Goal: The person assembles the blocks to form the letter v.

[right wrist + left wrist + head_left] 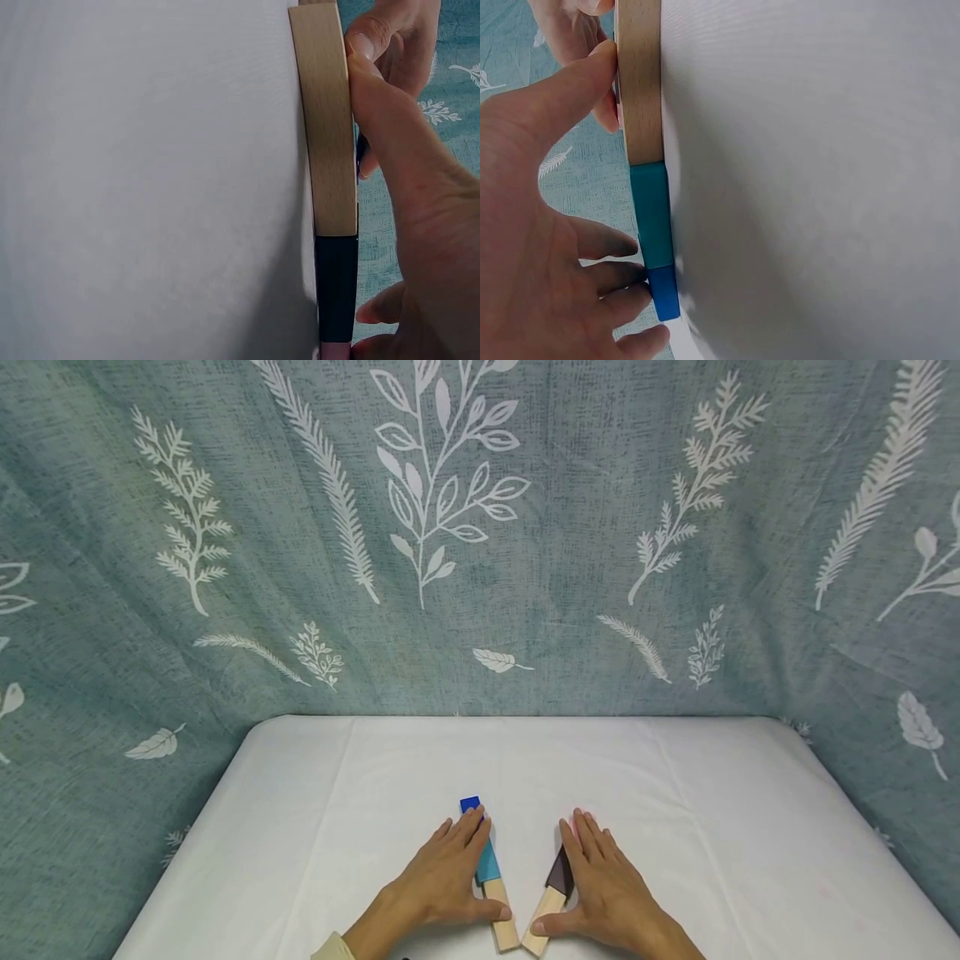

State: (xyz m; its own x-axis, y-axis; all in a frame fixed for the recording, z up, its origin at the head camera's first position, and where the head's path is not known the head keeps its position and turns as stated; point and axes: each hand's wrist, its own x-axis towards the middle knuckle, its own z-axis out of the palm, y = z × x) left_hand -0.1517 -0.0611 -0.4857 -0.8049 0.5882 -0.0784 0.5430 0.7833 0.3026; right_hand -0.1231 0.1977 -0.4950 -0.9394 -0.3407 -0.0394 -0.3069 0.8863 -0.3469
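Observation:
Two rows of blocks lie flat on the white table, slanting towards each other, near ends close together. The left row has a blue block [469, 803], a teal block [488, 864] and a plain wooden block [505, 937]. My left hand [444, 878] rests on it, thumb on the wooden block and fingertips by the blue and teal ones. The right row holds a pink block [335, 351], a dark block [557, 875] and another wooden block [543, 920]. My right hand [606, 890] lies over it, thumb on wood, fingers largely covering the pink block.
A white cloth [405, 760] covers the table, with soft creases. Behind it and along both sides hangs a blue-green curtain [570, 568] with a white leaf print. A pale sleeve cuff [333, 947] shows at the left wrist.

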